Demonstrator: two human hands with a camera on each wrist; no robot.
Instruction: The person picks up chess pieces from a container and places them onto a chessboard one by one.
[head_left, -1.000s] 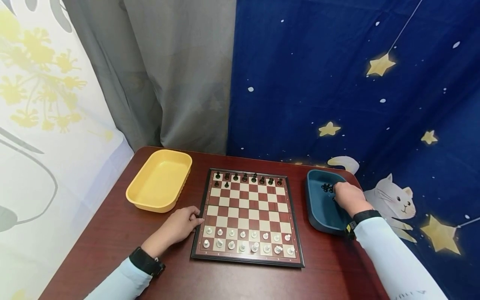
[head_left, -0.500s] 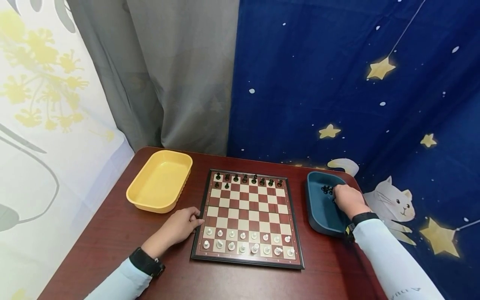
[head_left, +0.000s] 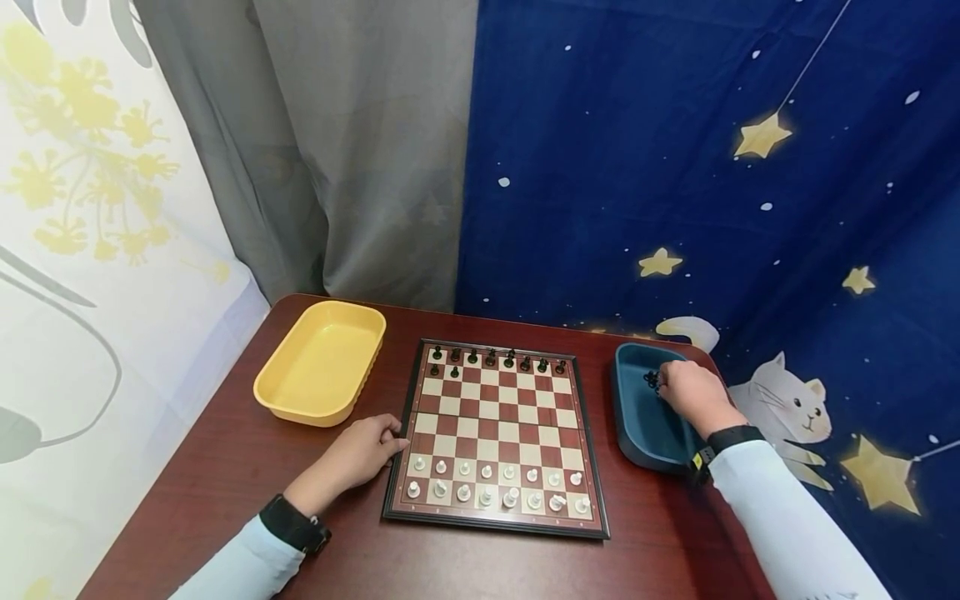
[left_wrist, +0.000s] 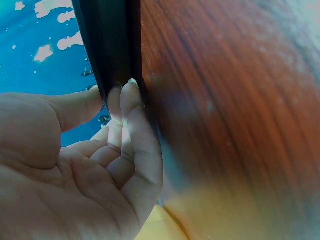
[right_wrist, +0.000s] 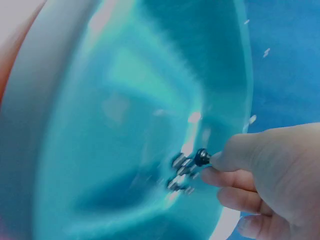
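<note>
Right hand (head_left: pixel 693 392), shifted slightly toward the far end of the blue tray (head_left: pixel 637 421), now pinching one black chess piece (right_wrist: pixel 201 157) from the small heap there. Left hand (head_left: pixel 358 452) unmoved, fingertips curled against the chessboard (head_left: pixel 495 433) edge on the desk (head_left: pixel 225 467), steadying it.

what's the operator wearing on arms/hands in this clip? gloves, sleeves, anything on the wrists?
No gloves: both the left hand and the right hand are bare. Each arm wears a long, pale light-blue sleeve down to the wrist. A black band sits on each wrist: the left band is plain and wide, the right band carries a small yellow mark at its edge. Faint dark lettering shows low on the right sleeve.
</note>
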